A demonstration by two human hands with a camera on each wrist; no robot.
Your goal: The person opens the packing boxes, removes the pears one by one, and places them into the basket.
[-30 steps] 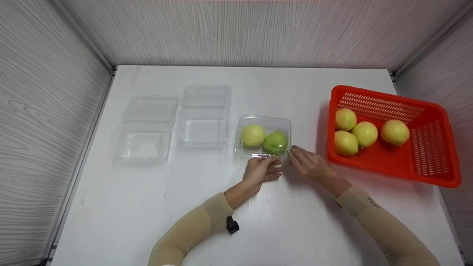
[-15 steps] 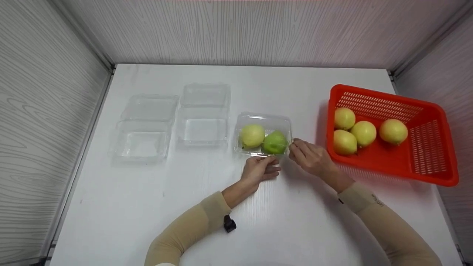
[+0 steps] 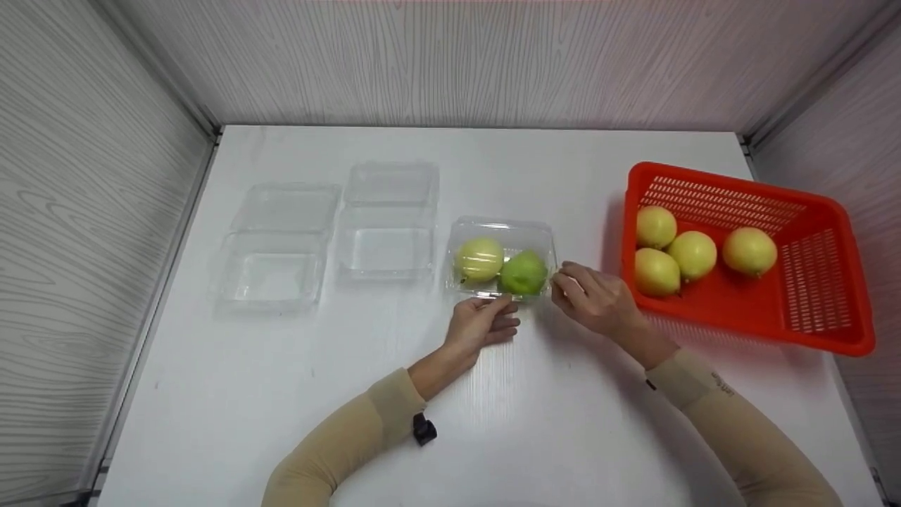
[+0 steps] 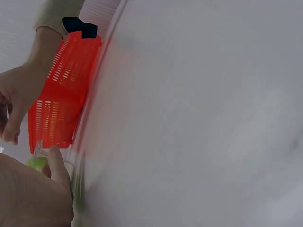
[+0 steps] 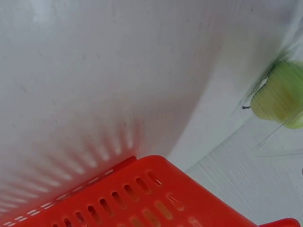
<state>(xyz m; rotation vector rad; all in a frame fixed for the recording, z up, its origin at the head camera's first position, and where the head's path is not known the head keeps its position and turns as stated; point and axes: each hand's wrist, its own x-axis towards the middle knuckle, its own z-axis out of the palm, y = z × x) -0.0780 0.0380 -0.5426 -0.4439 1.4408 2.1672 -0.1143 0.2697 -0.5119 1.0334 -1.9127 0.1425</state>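
Observation:
A clear plastic clamshell box (image 3: pixel 505 230) in the middle of the table holds a pale yellow pear (image 3: pixel 479 259) and a green pear (image 3: pixel 524 272). Its lid is down over the fruit; whether the edges have snapped together I cannot tell. My left hand (image 3: pixel 481 323) pinches the front rim, thumb on the edge and the other fingers loosely extended. At the box's right front corner, my right hand (image 3: pixel 595 298) pinches the rim with curled fingers. The green pear (image 5: pixel 278 94), seen through the plastic, also shows in the right wrist view.
A red basket (image 3: pixel 746 320) with several yellow pears (image 3: pixel 693 255) stands close to the right forearm. Left of the box, two clear clamshell boxes lie with lids folded back, one nearer (image 3: pixel 388 276) and one farther left (image 3: pixel 271 304). Panels surround the white table (image 3: pixel 493 451).
My left hand has slid a little left along the front rim. My right hand has shifted slightly up along the box's right edge. Box and pears stay nearly in place.

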